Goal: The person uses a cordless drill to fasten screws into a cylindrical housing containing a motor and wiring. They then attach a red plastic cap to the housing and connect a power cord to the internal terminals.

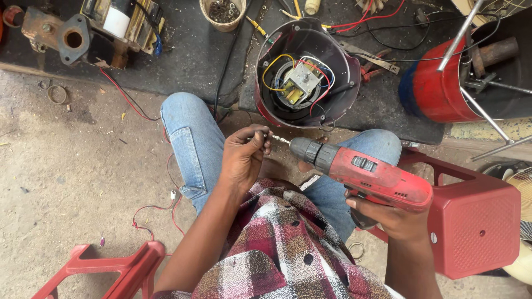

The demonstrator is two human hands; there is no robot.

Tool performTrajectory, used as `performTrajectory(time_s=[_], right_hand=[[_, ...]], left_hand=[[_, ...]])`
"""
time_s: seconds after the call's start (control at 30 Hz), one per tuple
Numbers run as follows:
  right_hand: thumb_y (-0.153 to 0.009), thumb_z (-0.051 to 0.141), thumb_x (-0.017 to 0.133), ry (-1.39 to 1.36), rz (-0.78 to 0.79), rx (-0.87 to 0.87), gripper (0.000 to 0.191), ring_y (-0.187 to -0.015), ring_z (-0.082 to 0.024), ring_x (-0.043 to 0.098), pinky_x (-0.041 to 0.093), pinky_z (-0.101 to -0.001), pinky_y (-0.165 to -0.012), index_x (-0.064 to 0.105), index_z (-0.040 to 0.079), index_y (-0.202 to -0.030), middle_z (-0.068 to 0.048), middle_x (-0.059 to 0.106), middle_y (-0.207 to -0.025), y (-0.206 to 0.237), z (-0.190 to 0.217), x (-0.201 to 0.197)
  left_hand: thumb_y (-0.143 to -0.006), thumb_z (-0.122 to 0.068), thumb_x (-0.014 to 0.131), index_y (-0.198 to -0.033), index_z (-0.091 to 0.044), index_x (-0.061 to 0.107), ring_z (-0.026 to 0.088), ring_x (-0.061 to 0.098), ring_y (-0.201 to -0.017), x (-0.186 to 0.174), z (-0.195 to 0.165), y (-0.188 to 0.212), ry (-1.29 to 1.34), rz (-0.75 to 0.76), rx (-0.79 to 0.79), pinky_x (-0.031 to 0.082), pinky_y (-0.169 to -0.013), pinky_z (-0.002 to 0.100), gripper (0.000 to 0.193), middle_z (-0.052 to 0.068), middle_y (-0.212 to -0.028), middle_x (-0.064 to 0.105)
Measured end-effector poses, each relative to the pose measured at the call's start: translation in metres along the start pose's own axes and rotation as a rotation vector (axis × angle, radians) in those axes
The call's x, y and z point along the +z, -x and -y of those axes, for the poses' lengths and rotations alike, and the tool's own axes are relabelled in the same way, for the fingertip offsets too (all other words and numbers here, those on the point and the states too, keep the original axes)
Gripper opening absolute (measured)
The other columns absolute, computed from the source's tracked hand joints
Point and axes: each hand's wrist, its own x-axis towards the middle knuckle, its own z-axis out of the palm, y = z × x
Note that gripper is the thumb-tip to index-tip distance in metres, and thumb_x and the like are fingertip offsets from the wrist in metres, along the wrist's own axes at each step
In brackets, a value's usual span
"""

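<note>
Now my left hand [244,158] pinches a small screw [265,135] at the drill's bit [280,139], fingers closed on it. My right hand [388,218] grips the red drill [366,171] over my knees, below the open red motor housing [305,72].

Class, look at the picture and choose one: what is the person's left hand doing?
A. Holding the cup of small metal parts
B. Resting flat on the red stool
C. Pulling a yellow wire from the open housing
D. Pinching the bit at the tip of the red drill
D: the left hand has its fingertips closed on the bit at the nose of the red drill, which the right hand holds.
</note>
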Motion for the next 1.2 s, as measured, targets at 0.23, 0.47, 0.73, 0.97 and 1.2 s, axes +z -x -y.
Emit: performTrajectory(time_s=[0.23, 0.47, 0.73, 0.97, 1.2], right_hand=[[-0.068, -0.009, 0.083, 0.031, -0.005, 0.052, 0.043, -0.083, -0.015, 0.073, 0.061, -0.0300, -0.074, 0.069, -0.006, -0.108, -0.008, 0.075, -0.092, -0.002, 0.003, -0.002], [-0.069, -0.009, 0.087, 0.079, 0.050, 0.162, 0.035, -0.067, -0.015, 0.072, 0.057, -0.0298, -0.055, 0.076, -0.008, -0.103, -0.011, 0.078, -0.084, -0.008, 0.013, -0.007], [-0.064, 0.005, 0.088, 0.398, 0.106, -0.221, 0.048, -0.084, -0.015, 0.074, 0.059, -0.0289, -0.075, 0.070, -0.003, -0.108, -0.008, 0.075, -0.096, -0.019, 0.021, -0.008], [-0.070, -0.007, 0.083, 0.002, 0.018, 0.128, 0.039, -0.081, -0.014, 0.072, 0.058, -0.0293, -0.072, 0.069, -0.002, -0.107, -0.007, 0.075, -0.089, -0.001, -0.019, 0.002], [-0.071, -0.008, 0.082, 0.048, -0.020, 0.089, 0.041, -0.085, -0.014, 0.072, 0.058, -0.0299, -0.075, 0.070, -0.003, -0.110, -0.007, 0.075, -0.094, 0.004, -0.030, -0.010]], left_hand=[[-0.090, -0.003, 0.075, -0.103, 0.005, 0.072, 0.019, 0.068, -0.075, 0.007, -0.005, -0.004, -0.038, -0.005, -0.071, 0.055, -0.067, 0.030, 0.015, 0.013, -0.093, 0.073], [-0.090, -0.001, 0.076, -0.100, 0.007, 0.071, 0.019, 0.069, -0.071, 0.014, -0.009, -0.004, -0.110, -0.002, -0.085, 0.056, -0.064, 0.030, 0.014, 0.013, -0.086, 0.071], [-0.086, 0.000, 0.080, -0.096, 0.006, 0.072, 0.021, 0.072, -0.078, 0.021, -0.012, -0.015, -0.305, 0.120, -0.082, 0.061, -0.070, 0.033, 0.014, 0.017, -0.094, 0.076], [-0.089, -0.001, 0.078, -0.099, 0.007, 0.073, 0.021, 0.069, -0.073, 0.036, -0.005, -0.021, -0.300, 0.094, -0.090, 0.058, -0.066, 0.034, 0.013, 0.016, -0.090, 0.074], [-0.106, -0.016, 0.047, -0.125, 0.010, 0.057, 0.026, 0.074, -0.089, 0.051, -0.035, -0.018, -0.183, 0.130, -0.238, 0.062, -0.082, 0.036, 0.034, 0.026, -0.114, 0.073]])
